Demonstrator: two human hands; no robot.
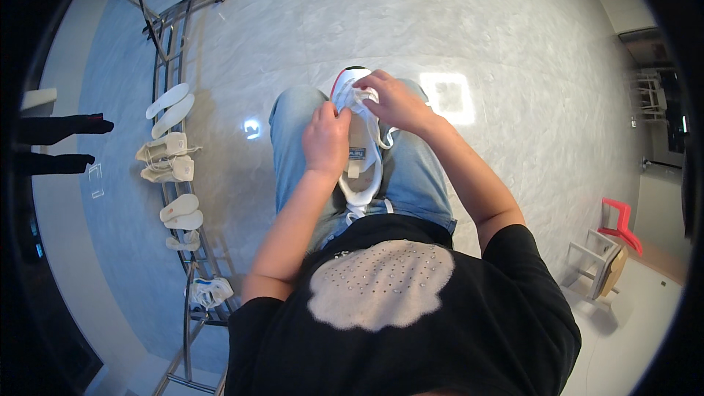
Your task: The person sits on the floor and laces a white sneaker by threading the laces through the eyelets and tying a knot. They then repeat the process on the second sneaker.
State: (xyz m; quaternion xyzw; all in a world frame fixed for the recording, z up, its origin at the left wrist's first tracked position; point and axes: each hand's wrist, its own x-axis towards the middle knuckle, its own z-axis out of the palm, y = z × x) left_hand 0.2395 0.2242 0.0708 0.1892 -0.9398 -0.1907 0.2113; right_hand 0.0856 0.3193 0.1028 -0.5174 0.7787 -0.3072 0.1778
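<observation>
A white sneaker point(364, 137) with a red edge and a black patch at the toe rests on my lap between my thighs, toe pointing away from me. Its mouth gapes, showing a tongue label point(356, 154) with writing. My left hand point(327, 140) grips the left edge of the lacing area. On the other side, my right hand point(397, 100) reaches over the laces, its bent fingers and thumb at the eyelets; whether they pinch a lace is unclear. A loose white shoelace point(388, 140) loops down beside the shoe's right side.
A long metal rack point(184, 258) at left bears white insoles point(170, 110), cream lace-up shoes point(168, 157), more pale insoles point(182, 212) and a white sneaker point(210, 291). Two black elongated shapes point(60, 129) jut in beyond it. To the right are a stool point(599, 264) and a red plastic object point(621, 223).
</observation>
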